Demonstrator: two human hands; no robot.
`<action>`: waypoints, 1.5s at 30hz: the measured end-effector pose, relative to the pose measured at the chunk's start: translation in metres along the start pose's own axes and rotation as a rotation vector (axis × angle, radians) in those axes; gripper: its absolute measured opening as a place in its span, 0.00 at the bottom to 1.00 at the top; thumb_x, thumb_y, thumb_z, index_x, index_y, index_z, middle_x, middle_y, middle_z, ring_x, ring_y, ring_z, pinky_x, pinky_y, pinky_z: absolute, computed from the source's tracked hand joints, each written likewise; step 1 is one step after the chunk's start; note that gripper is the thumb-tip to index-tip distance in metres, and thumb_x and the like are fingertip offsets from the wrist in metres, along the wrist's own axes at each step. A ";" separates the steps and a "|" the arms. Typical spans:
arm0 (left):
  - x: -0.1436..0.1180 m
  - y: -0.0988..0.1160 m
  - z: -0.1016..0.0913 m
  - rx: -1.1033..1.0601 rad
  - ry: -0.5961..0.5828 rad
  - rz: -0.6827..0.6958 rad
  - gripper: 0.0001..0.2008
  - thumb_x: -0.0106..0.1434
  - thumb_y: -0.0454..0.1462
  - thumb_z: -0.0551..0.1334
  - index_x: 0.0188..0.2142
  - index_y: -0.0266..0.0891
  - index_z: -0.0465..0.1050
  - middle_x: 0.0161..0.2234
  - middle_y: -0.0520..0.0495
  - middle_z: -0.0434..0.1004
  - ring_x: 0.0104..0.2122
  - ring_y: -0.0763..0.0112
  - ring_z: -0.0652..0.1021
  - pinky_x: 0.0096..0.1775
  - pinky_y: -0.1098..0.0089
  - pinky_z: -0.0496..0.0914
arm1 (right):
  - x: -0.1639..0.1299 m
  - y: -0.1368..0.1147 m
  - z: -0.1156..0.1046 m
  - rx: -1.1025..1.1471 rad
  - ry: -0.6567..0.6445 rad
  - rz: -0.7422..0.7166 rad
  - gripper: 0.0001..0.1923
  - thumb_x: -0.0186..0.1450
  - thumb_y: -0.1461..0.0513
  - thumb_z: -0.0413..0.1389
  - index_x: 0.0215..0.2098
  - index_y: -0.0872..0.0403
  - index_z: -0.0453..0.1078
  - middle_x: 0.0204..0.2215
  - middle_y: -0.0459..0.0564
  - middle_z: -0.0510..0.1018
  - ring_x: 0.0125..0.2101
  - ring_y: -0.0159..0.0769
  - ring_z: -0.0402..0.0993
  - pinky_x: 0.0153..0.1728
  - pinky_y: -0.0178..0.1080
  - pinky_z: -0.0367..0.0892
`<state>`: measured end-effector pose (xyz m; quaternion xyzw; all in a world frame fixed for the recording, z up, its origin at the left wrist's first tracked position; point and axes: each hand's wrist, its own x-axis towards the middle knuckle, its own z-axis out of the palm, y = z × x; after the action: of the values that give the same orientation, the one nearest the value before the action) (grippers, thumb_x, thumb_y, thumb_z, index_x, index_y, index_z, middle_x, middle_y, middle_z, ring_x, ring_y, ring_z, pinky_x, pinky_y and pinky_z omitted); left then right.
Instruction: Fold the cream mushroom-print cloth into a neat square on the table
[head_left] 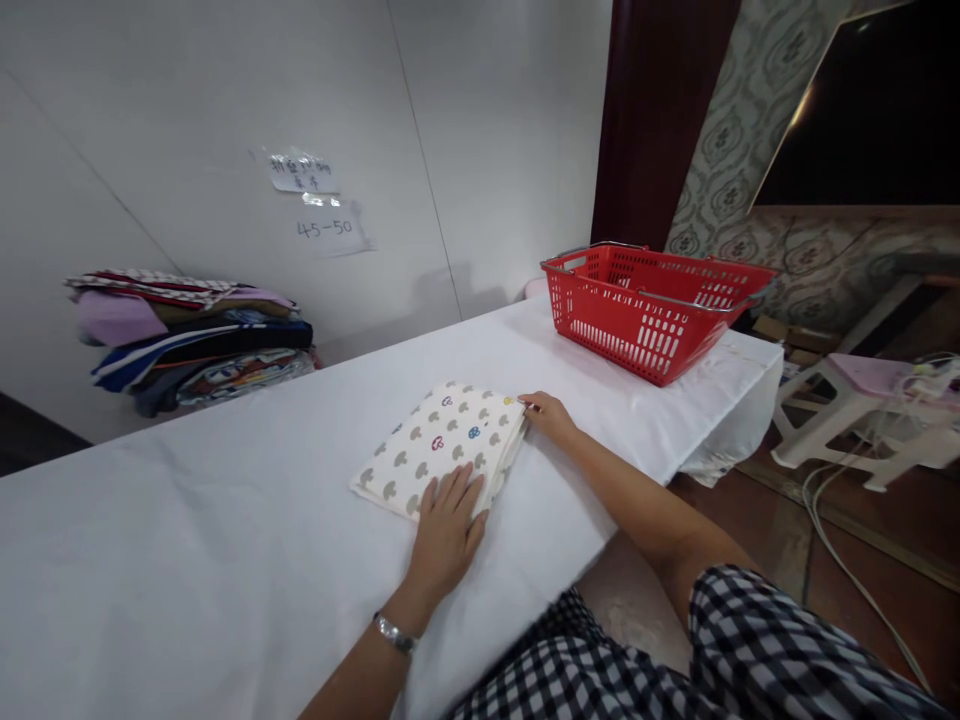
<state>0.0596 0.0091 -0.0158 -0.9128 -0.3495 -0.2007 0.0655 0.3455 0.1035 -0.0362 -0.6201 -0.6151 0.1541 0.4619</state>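
Note:
A folded white cloth point(442, 440) with a print of grey mushroom-like shapes and a few coloured ones lies on the white-covered table in front of me. My left hand point(448, 520) rests flat on its near edge, fingers stretched out, palm down. At the cloth's right corner, my right hand point(549, 418) has its fingers closed in a pinch on the fabric edge. The folded layers show along the right side, between the two hands. Whether the cloth is a garment cannot be made out.
A red plastic basket point(622, 320) with metal handles stands on the tabletop point(187, 560) at the back right. Folded clothes point(202, 345) are stacked beyond the far left edge, by the wall. A stool point(870, 410) with cables stands to the right.

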 end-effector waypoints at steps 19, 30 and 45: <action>0.000 0.005 0.000 -0.048 -0.051 0.038 0.21 0.67 0.35 0.48 0.59 0.39 0.61 0.59 0.46 0.64 0.60 0.61 0.62 0.60 0.51 0.53 | -0.001 0.006 -0.002 -0.057 0.001 -0.053 0.16 0.56 0.70 0.54 0.40 0.51 0.76 0.35 0.47 0.77 0.32 0.33 0.72 0.37 0.36 0.66; 0.029 0.007 -0.019 -0.296 0.012 -0.153 0.14 0.67 0.39 0.51 0.44 0.42 0.73 0.44 0.47 0.77 0.45 0.64 0.74 0.48 0.60 0.67 | -0.024 -0.018 -0.014 -0.209 -0.029 -0.213 0.12 0.62 0.65 0.53 0.39 0.46 0.76 0.46 0.48 0.73 0.43 0.38 0.67 0.41 0.36 0.64; 0.082 0.023 -0.011 -0.158 -0.193 -0.406 0.09 0.63 0.41 0.57 0.38 0.40 0.72 0.38 0.47 0.73 0.37 0.67 0.74 0.35 0.69 0.65 | -0.019 -0.013 -0.010 -0.354 -0.121 -0.295 0.14 0.65 0.65 0.51 0.41 0.44 0.75 0.44 0.48 0.72 0.44 0.38 0.64 0.37 0.34 0.60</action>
<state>0.1267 0.0392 0.0281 -0.8410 -0.5139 -0.1483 -0.0815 0.3413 0.0802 -0.0287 -0.5844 -0.7431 0.0115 0.3257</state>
